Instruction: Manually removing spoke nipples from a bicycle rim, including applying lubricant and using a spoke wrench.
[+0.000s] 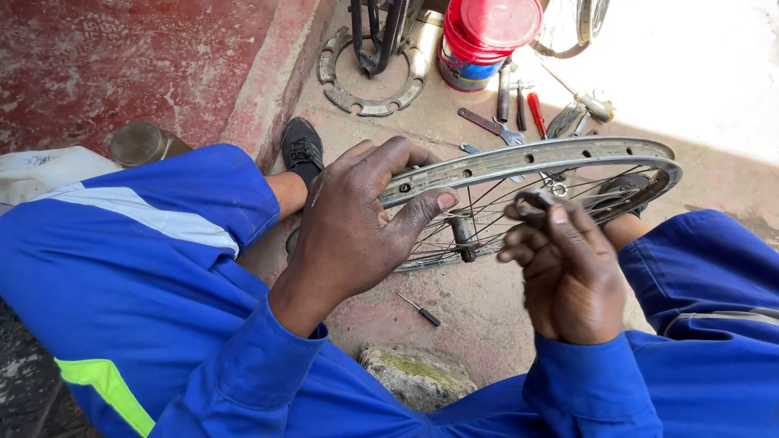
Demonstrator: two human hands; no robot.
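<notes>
A bare metal bicycle wheel rim (568,156) with spokes and a hub (462,235) lies tilted between my knees. My left hand (349,227) grips the near left part of the rim, thumb pressed on its inner face. My right hand (564,272) is closed on a small dark metal tool (531,199) held up among the spokes. Both arms wear blue overall sleeves.
A small screwdriver (419,310) lies on the concrete below the wheel, near a mossy stone (418,375). Wrenches and a red-handled tool (535,113) lie beyond the rim, beside a red-lidded tub (485,36) and a metal ring (369,101). My black shoe (302,150) rests left of the rim.
</notes>
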